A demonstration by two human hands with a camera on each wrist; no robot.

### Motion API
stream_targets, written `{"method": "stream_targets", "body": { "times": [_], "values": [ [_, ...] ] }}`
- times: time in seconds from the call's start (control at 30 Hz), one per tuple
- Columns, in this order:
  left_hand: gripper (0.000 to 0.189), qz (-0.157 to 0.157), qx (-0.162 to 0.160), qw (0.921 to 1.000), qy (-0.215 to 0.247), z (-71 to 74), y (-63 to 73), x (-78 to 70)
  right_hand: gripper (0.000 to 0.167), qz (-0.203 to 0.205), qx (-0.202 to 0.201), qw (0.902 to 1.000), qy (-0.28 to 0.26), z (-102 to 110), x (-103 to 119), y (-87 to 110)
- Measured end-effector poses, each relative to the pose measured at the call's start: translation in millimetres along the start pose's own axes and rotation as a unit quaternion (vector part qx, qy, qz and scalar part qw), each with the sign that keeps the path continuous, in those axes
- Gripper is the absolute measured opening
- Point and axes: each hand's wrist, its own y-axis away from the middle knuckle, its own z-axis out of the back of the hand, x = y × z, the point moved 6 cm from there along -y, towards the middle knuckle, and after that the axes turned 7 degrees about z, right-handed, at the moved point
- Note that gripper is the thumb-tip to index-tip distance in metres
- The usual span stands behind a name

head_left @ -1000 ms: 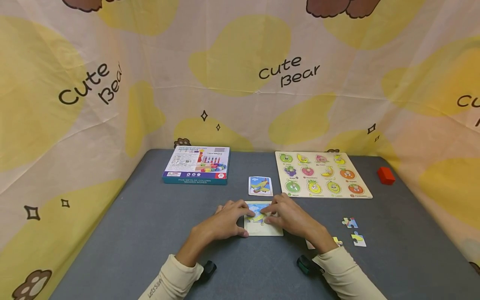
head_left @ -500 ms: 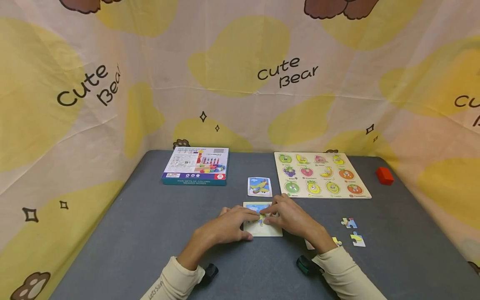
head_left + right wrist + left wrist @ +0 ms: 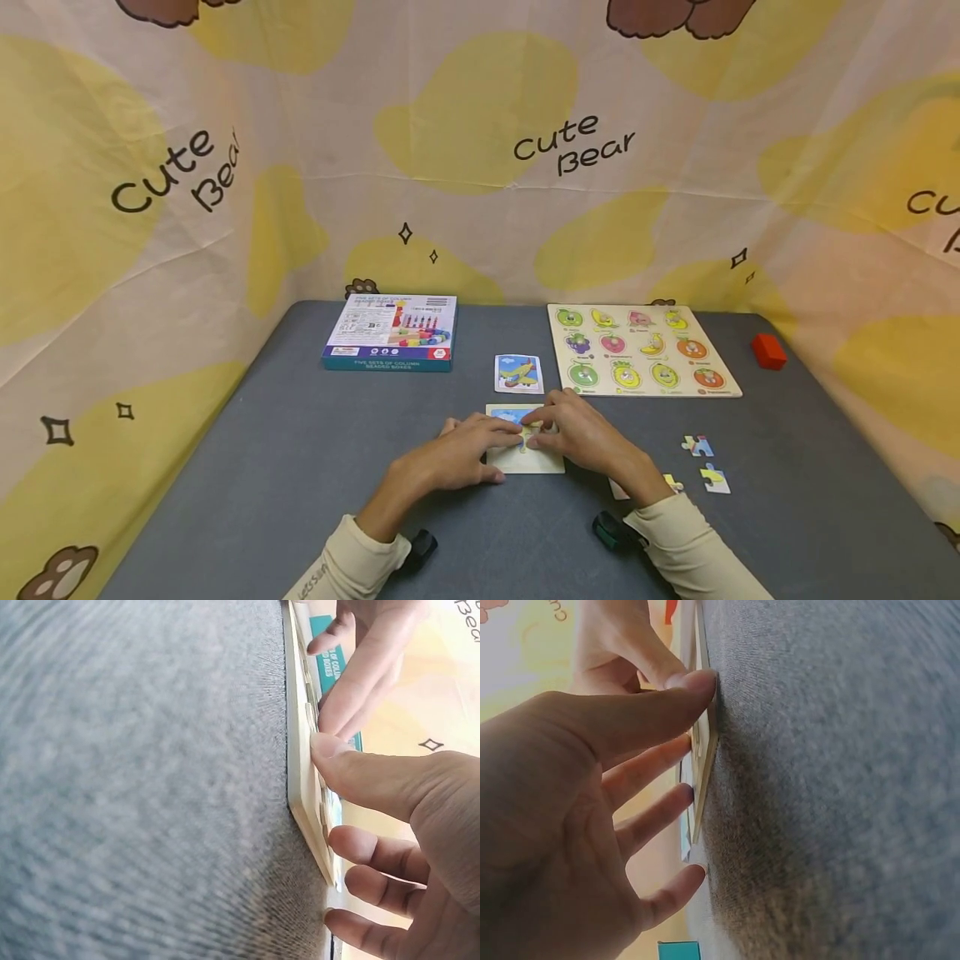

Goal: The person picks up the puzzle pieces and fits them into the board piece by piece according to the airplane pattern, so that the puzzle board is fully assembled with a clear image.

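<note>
A small wooden jigsaw board [image 3: 543, 465], holding pieces of an airplane picture, lies flat on the grey table. From its left side my left hand [image 3: 465, 454] reaches over with extended fingers, their tips pressing the pieces near the middle. The left thumb [image 3: 697, 684] lies at the board's near edge. My right hand [image 3: 585, 429] comes from the right, thumb and index finger pinching a puzzle piece at the board's centre. In the right wrist view the right thumb [image 3: 337, 754] touches a piece's edge while the other fingers bend loosely. The hands partly hide the pieces.
Loose puzzle pieces [image 3: 715, 478] lie to the right, some partly behind the right forearm. Behind the board is an airplane picture card [image 3: 519, 374]. Further back are a bead-set box [image 3: 390, 333], a fruit puzzle board [image 3: 645, 350] and a red block [image 3: 769, 352].
My left hand has shifted right across the board, its fingertips moving from the left pieces to the middle beside the right fingers. The right hand has barely moved.
</note>
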Motion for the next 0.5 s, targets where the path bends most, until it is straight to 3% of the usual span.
{"method": "stream_targets", "body": {
  "times": [0.5],
  "values": [
    [0.057, 0.009, 0.0, 1.0, -0.003, -1.2, -1.3, 1.5, 0.027, 0.013, -0.01, 0.9999, -0.004, 15.0, -10.2, 16.8]
  ]
}}
